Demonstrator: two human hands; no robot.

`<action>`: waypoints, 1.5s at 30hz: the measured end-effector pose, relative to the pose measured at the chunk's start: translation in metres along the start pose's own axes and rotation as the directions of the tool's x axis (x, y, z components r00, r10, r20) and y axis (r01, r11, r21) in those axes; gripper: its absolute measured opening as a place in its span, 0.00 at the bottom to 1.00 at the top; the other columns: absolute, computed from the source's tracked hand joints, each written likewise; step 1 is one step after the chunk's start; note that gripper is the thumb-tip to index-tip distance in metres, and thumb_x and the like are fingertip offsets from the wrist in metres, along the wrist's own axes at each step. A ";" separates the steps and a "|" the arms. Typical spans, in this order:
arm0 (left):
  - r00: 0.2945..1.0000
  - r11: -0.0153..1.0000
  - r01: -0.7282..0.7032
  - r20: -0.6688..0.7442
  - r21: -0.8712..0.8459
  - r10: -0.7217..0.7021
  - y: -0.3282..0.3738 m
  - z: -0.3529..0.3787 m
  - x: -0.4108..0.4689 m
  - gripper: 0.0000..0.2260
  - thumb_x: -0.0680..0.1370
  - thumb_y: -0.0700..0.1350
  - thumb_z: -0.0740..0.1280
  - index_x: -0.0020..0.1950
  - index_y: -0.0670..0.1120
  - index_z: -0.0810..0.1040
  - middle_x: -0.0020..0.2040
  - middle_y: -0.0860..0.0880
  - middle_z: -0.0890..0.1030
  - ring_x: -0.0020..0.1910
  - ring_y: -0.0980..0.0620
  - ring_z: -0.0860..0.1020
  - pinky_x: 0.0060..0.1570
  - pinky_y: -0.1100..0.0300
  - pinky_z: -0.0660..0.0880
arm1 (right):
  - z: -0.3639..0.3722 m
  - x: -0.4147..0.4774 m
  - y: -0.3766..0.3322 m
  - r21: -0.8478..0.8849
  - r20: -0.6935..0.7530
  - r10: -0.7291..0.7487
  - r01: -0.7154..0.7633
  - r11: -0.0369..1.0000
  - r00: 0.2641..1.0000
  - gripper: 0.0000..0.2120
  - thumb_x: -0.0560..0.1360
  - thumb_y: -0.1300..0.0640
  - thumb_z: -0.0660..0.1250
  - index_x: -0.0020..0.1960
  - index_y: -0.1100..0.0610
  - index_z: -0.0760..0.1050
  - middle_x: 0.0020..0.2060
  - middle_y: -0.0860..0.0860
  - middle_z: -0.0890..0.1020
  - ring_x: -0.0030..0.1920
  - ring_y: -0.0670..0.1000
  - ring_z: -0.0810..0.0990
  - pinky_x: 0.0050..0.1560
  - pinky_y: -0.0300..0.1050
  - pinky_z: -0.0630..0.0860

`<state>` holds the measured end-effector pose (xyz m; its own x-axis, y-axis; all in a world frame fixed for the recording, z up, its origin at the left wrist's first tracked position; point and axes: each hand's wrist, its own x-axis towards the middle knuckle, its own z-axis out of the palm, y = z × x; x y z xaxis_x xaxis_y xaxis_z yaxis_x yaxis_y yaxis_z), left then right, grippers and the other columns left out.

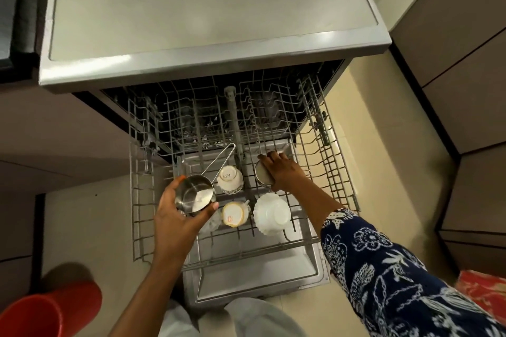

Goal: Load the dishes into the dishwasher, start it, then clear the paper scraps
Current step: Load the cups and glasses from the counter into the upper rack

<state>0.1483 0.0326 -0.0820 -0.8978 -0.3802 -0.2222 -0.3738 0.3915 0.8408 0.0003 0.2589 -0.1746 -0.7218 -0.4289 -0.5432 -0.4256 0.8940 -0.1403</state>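
Left hand [175,216]: curled round the steel pan [195,194], held over the rack's [328,172] left side; polished metal, long wire-loop handle.
Cups: white cup [229,176] and yellow-rimmed cup [232,213], glazed, inverted mid-rack.
Right hand [284,172]: clasps the steel tumbler [261,174] on the tines.
Fluted bowl [272,213]: white, inverted, just nearer.
Advice: seat the tumbler mouth-down between tines; keep the pan handle clear of the cups.

Head-worn camera looks almost straight down, close above the pulled-out rack [328,172]; edges seem lens-bent.
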 end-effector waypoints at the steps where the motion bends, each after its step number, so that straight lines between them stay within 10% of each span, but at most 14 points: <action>1: 1.000 1.000 0.000 0.002 0.003 0.000 -0.001 0.000 -0.001 0.40 0.61 0.52 0.79 0.70 0.48 0.68 0.61 0.47 0.76 0.58 0.49 0.76 0.54 0.58 0.74 | 0.001 0.000 0.001 -0.013 -0.001 -0.009 0.009 1.000 1.000 0.49 0.66 0.52 0.76 0.76 0.50 0.48 0.70 0.55 0.61 0.69 0.59 0.64 0.65 0.57 0.69; 6: 0.998 0.999 0.053 0.030 0.002 -0.053 -0.007 0.003 -0.005 0.42 0.61 0.57 0.77 0.72 0.51 0.66 0.64 0.47 0.75 0.60 0.49 0.75 0.57 0.52 0.76 | -0.002 -0.009 0.004 -0.008 -0.013 -0.002 0.002 1.000 1.000 0.52 0.68 0.49 0.74 0.77 0.51 0.40 0.76 0.55 0.52 0.73 0.59 0.57 0.68 0.58 0.64; 10: 0.980 0.977 0.177 0.110 -0.120 -0.165 0.005 0.008 -0.006 0.41 0.62 0.53 0.78 0.72 0.52 0.66 0.59 0.50 0.76 0.57 0.49 0.77 0.54 0.56 0.75 | -0.003 -0.026 0.011 0.329 -0.176 0.116 -0.052 0.943 0.977 0.41 0.69 0.55 0.73 0.75 0.52 0.55 0.73 0.54 0.61 0.70 0.58 0.64 0.66 0.54 0.69; 14: 0.947 0.938 0.275 0.228 -0.211 -0.226 0.016 0.015 0.005 0.44 0.55 0.60 0.80 0.68 0.52 0.69 0.57 0.50 0.77 0.55 0.52 0.78 0.53 0.56 0.77 | -0.014 -0.046 0.016 0.799 -0.239 0.207 0.071 0.598 0.949 0.29 0.72 0.62 0.71 0.70 0.51 0.67 0.67 0.51 0.72 0.64 0.51 0.72 0.64 0.48 0.72; 17: 0.899 0.847 0.409 0.308 -0.339 -0.311 0.034 0.030 0.017 0.32 0.66 0.47 0.77 0.67 0.45 0.69 0.55 0.47 0.77 0.48 0.52 0.79 0.37 0.65 0.77 | -0.029 -0.062 0.009 0.958 -0.173 0.046 0.157 0.238 0.984 0.26 0.75 0.64 0.67 0.71 0.53 0.67 0.66 0.48 0.73 0.62 0.48 0.74 0.59 0.41 0.74; 21: 0.831 0.741 0.539 0.395 -0.401 -0.391 0.047 0.050 0.040 0.37 0.59 0.56 0.76 0.65 0.44 0.70 0.57 0.41 0.79 0.47 0.45 0.80 0.41 0.55 0.76 | -0.040 -0.066 0.013 0.974 -0.218 0.127 0.206 0.098 0.968 0.15 0.76 0.65 0.64 0.63 0.60 0.74 0.58 0.54 0.80 0.53 0.49 0.81 0.53 0.43 0.79; 30: 0.921 0.887 0.349 0.287 -0.302 -0.264 0.064 0.106 0.112 0.13 0.78 0.53 0.65 0.58 0.47 0.73 0.49 0.44 0.82 0.43 0.47 0.81 0.44 0.51 0.80 | -0.053 -0.030 0.070 0.992 -0.101 0.339 0.120 -0.035 0.935 0.11 0.78 0.65 0.61 0.58 0.68 0.75 0.33 0.51 0.84 0.33 0.47 0.83 0.37 0.39 0.81; 39: 0.909 0.940 0.326 0.309 -0.103 -0.282 0.026 0.157 0.150 0.20 0.79 0.44 0.65 0.71 0.45 0.68 0.52 0.48 0.77 0.39 0.50 0.79 0.45 0.49 0.80 | -0.032 0.030 0.084 0.978 -0.017 0.554 -0.102 0.183 0.833 0.15 0.79 0.68 0.53 0.36 0.57 0.65 0.23 0.50 0.73 0.21 0.46 0.70 0.20 0.32 0.67; 45: 0.941 0.974 0.216 0.250 0.074 -0.228 0.003 0.175 0.151 0.19 0.78 0.50 0.66 0.67 0.46 0.72 0.57 0.44 0.80 0.43 0.44 0.82 0.46 0.47 0.81 | 0.004 0.049 0.079 0.996 -0.002 0.678 -0.059 0.067 0.735 0.15 0.77 0.66 0.51 0.33 0.56 0.62 0.22 0.48 0.72 0.26 0.47 0.68 0.21 0.31 0.63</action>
<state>-0.0292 0.1232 -0.1990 -0.8181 -0.2373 -0.5239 -0.5750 0.3607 0.7344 -0.0667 0.3093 -0.2158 -0.8203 0.2901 -0.4929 0.5577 0.2144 -0.8019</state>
